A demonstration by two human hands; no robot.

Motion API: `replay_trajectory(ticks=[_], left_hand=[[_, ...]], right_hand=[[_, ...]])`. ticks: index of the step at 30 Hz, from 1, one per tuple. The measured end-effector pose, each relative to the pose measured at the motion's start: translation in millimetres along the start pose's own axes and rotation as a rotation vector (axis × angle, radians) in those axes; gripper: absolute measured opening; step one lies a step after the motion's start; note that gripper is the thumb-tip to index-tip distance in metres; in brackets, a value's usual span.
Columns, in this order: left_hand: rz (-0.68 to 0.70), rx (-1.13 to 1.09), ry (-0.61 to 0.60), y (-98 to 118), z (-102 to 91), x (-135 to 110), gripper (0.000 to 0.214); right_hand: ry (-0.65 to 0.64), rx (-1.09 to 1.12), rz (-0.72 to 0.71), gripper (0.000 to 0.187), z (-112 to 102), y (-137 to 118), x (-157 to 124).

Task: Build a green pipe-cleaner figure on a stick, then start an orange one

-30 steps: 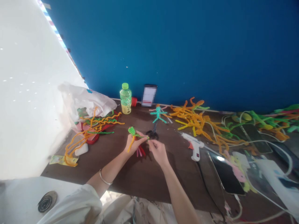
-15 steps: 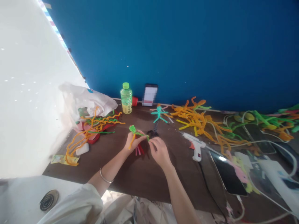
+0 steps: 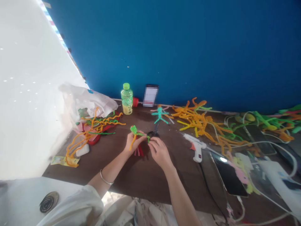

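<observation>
Between my hands is a pipe-cleaner figure (image 3: 134, 129) with a green coiled head, an orange strand and green stems. My left hand (image 3: 133, 142) pinches its body, the head poking up above the fingers. Fingers of my right hand (image 3: 160, 150) close on the end of a green stem reaching to the right. Red and pink pipe cleaners (image 3: 138, 151) show below, between the hands. Just behind the right fingertips lie black-handled scissors (image 3: 154, 135). Farther back, a turquoise pipe-cleaner figure (image 3: 160, 115) lies on the dark table.
Orange pipe-cleaner pieces (image 3: 199, 121) pile at the back right. A white glue gun (image 3: 196, 146) and a phone (image 3: 229, 175) with cables lie to the right. A bottle (image 3: 127, 99) and a propped phone (image 3: 150, 95) stand by the blue wall. Orange strands (image 3: 94, 127) lie left.
The end of the green stem at my right fingertips now bends upward slightly more. My left hand keeps its hold on the figure, almost unmoved.
</observation>
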State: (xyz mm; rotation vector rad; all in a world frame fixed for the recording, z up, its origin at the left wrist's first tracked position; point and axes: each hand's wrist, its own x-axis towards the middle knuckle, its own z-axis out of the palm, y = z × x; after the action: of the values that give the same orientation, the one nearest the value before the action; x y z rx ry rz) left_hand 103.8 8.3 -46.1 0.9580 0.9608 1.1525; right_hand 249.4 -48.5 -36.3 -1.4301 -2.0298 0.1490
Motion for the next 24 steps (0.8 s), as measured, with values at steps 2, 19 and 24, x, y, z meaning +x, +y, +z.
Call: replay_trajectory(ticks=[2,19,24], left_hand=[[0.062,0.107,0.003,0.4,-1.2,-0.6,0.026],[-0.069,0.012,-0.273,0.7,0.3,-4.1,0.024],[-0.113,0.029,-0.337,4.7,-0.2,-5.3,0.027]], right_hand=[[0.016,-0.012,-0.013,0.019,-0.4,-0.1,-0.6],[0.118,0.439,0.386,0.017,-8.2,-2.2,4.2],[0.123,0.756,0.597,0.023,-9.1,-3.9,7.1]])
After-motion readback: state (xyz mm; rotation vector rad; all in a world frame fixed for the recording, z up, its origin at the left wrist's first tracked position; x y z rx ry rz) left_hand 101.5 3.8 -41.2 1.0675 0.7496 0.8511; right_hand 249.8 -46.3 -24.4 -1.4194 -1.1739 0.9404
